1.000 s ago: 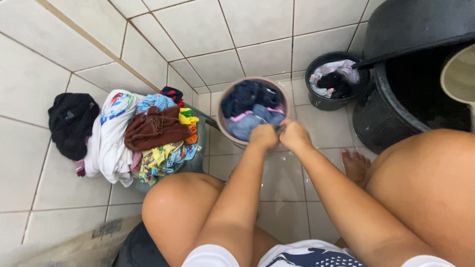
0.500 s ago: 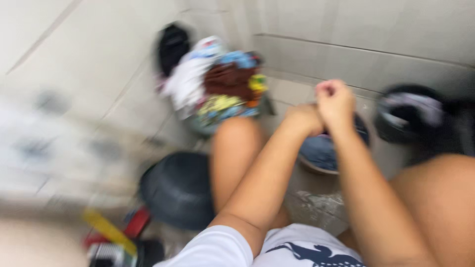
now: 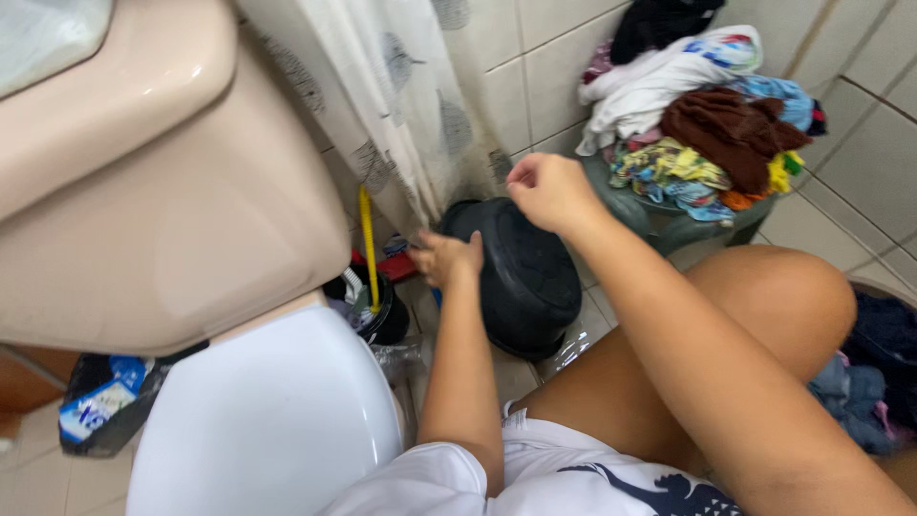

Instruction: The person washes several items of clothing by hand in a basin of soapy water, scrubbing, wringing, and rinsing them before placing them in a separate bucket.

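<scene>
The left hand (image 3: 449, 258) reaches low toward the floor beside the toilet (image 3: 258, 420), fingers spread partly open and holding nothing, its tips just short of the red item (image 3: 394, 268) and touching the upturned black bucket (image 3: 521, 277) on its right. The right hand (image 3: 549, 191) hovers above that bucket's upper rim, fingers curled shut; whether it holds anything I cannot tell. The left hand is nearer the red item, which lies down and left of the fingers.

Both arms out, reaching to eleven o'clock.
Left hand (image 3: 449, 258) low, fingers curled, knuckles up, forearm running straight from the body. Right hand (image 3: 552, 191) higher at twelve, a loose fist, arm stretched long over the bent bare knee.
</scene>
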